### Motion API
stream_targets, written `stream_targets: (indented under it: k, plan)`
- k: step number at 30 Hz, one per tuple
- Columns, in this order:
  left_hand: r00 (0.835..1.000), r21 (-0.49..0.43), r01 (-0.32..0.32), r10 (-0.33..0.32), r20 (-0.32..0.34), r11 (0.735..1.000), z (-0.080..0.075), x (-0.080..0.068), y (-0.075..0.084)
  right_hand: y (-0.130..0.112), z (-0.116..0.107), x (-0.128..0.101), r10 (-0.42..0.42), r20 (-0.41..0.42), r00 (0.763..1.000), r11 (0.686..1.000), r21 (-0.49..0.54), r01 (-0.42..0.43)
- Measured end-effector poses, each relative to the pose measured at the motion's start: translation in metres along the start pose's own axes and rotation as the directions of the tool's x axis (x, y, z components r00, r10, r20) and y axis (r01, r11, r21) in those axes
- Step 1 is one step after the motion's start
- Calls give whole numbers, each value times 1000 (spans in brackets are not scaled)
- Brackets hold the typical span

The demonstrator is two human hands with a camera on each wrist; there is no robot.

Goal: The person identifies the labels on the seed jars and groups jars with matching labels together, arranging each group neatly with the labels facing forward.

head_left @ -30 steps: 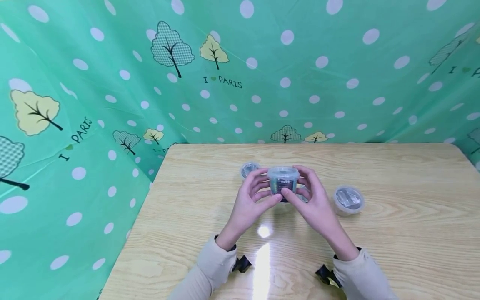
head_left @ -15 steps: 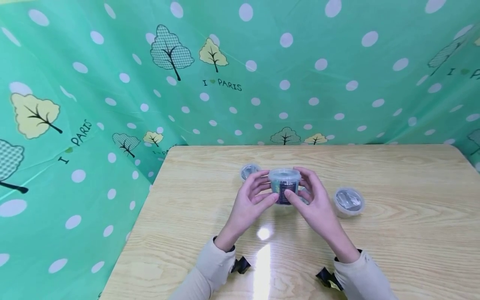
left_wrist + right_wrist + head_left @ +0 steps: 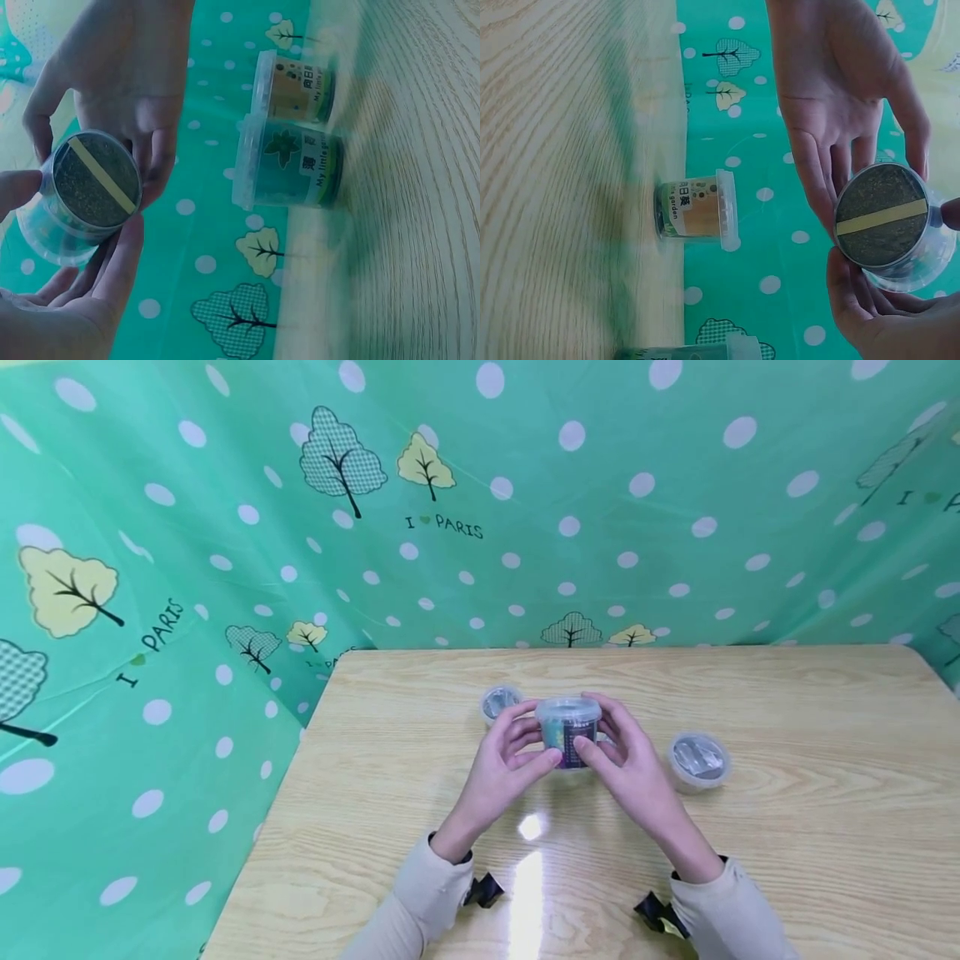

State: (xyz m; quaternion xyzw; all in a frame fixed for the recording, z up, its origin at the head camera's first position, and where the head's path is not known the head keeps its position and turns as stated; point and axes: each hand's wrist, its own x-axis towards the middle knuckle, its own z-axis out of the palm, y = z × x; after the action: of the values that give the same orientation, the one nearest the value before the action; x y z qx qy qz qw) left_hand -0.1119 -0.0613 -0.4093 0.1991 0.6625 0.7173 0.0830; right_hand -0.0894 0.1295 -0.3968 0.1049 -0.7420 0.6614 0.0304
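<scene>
Resting between fingers [image 3: 525, 739] of both hands: lidded tub [image 3: 567, 732], above table [image 3: 787, 827]

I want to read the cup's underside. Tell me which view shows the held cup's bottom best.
The right wrist view: the held cup's dark base with its pale strip faces the camera. Left wrist shows it smaller; head view shows only lid and side.

Clear lidded plastic tub [image 3: 567, 732], dark soil-like contents, labelled, held upright above table, centre of head view.
</scene>
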Motion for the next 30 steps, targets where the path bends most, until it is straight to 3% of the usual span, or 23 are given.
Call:
stream_targets:
  k: [11, 30]
  plan:
    - [998, 7, -7, 7, -58, 1000, 0, -2, -5, 1, 4, -3, 21, -52, 998, 996, -90, -26]
    - [997, 38, -15, 18, -79, 999, 2, -3, -6, 1, 5, -4, 51, -85, 995, 998, -36, -55]
